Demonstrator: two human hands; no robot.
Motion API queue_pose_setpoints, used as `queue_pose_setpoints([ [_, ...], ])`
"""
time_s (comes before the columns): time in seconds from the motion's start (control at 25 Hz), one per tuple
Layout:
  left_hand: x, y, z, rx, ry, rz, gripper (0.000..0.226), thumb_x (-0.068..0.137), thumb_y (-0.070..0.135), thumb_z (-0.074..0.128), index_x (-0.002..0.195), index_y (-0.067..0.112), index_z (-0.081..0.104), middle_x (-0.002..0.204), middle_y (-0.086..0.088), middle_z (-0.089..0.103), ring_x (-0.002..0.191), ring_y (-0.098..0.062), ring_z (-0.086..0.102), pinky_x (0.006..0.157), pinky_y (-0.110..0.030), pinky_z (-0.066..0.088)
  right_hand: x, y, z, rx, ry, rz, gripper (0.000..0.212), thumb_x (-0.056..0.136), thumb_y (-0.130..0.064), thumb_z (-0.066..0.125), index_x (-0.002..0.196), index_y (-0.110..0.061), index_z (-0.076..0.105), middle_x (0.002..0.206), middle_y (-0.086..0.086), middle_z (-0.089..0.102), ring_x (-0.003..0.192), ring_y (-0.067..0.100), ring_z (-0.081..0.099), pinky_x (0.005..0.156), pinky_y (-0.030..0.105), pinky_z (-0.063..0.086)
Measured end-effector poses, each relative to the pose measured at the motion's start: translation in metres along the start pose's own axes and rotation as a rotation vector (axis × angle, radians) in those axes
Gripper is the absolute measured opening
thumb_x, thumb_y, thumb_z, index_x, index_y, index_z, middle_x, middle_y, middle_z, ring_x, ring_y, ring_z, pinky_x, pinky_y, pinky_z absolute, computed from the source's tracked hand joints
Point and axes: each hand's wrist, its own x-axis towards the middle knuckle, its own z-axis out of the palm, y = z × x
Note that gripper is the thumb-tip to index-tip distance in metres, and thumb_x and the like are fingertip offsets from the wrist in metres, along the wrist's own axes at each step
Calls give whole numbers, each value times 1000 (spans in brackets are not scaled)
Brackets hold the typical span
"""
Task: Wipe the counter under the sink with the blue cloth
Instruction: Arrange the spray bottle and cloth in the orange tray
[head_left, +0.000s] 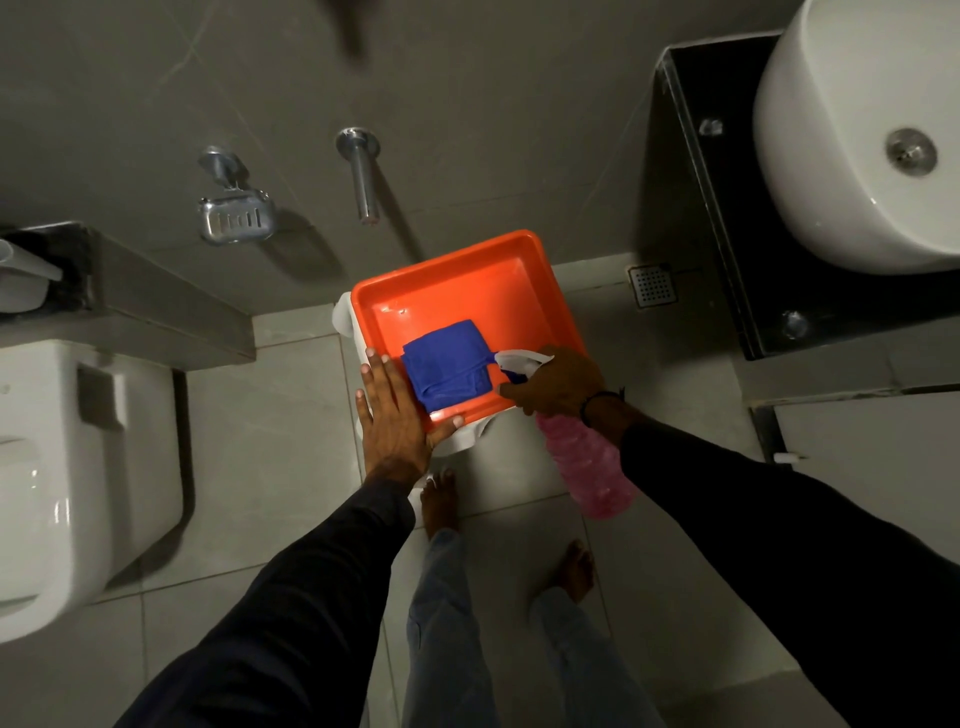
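Blue cloth (449, 366) is seen folded in the orange tray (457, 291), left of the black counter (727, 249). The tray's near-left corner is touched by the flat left hand (397, 410); a pink spray bottle (587, 467) is gripped by the right hand (558, 382).

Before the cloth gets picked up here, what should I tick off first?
1. Blue cloth within reach: ok, it lies folded in the orange tray.
2. A hand free to take it: ok, the left hand rests flat on the tray's edge and holds nothing.
3. Right hand free: not ok, it grips the spray bottle.
4. Tray steady: cannot tell, what it sits on is mostly hidden.
5. Counter under the sink already wet: cannot tell.
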Motion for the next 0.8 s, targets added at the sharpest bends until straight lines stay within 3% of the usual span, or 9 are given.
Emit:
queue_pose_setpoints([
  [0.12,-1,1,0,-4,9,9,131,70,90,32,159,6,-12,170,-18,-14,158,-38,-9,127,-58,3,-5,1,-5,39,-4,1,36,69,-43,79,91,-15,70,74,0,76,80,21,75,80,37,62],
  [0.2,-1,1,-1,-9,9,15,130,71,88,34,159,6,-12,169,-18,-14,158,-38,-9,127,-59,3,-9,-1,-13,47,-5,-19,41,73,-41,78,106,-16,73,90,6,79,92,24,75,89,40,60],
  [0.32,-2,1,-2,-8,7,11,130,70,89,32,159,5,-12,169,-18,-15,158,-38,-9,128,-59,4,-9,-16,-40,44,49,-140,48,83,-43,71,129,-31,67,107,8,76,106,25,71,100,39,55],
  [0.36,-3,1,-3,-4,2,10,130,70,89,31,159,5,-12,169,-18,-15,158,-38,-9,128,-59,5,-8,-23,-53,72,116,-163,44,84,-44,70,126,-31,69,101,8,78,101,24,72,99,39,55],
  [0.44,-3,2,-3,9,-5,8,130,69,90,29,159,5,-12,169,-18,-16,158,-38,-9,128,-60,6,-3,-37,-77,205,278,-150,32,82,-48,68,95,-22,79,79,3,78,81,19,75,89,40,60],
  [0.52,-2,2,-4,20,-6,7,131,68,90,27,159,5,-12,169,-19,-15,158,-38,-8,127,-60,7,3,-51,-91,348,415,-167,30,82,-46,68,71,-20,75,65,-2,73,66,17,73,78,41,63],
  [0.56,-3,2,-5,27,-13,7,131,68,91,25,159,4,-11,169,-19,-15,158,-38,-8,127,-61,7,6,-57,-92,379,465,-198,28,84,-42,69,71,-18,74,66,1,72,66,19,72,74,42,63],
  [0.72,-1,1,-5,73,-28,-2,131,66,93,15,159,4,-13,169,-19,-17,158,-38,-9,126,-63,1,19,-63,-79,236,554,-350,27,92,-30,69,108,-9,73,90,11,75,80,19,69,72,28,51],
  [0.8,0,2,-5,99,-44,-7,130,67,93,13,159,5,-14,169,-18,-19,158,-37,-12,125,-64,-1,21,-58,-75,224,593,-401,28,92,-29,68,109,-8,73,90,12,76,80,24,72,72,27,52],
])
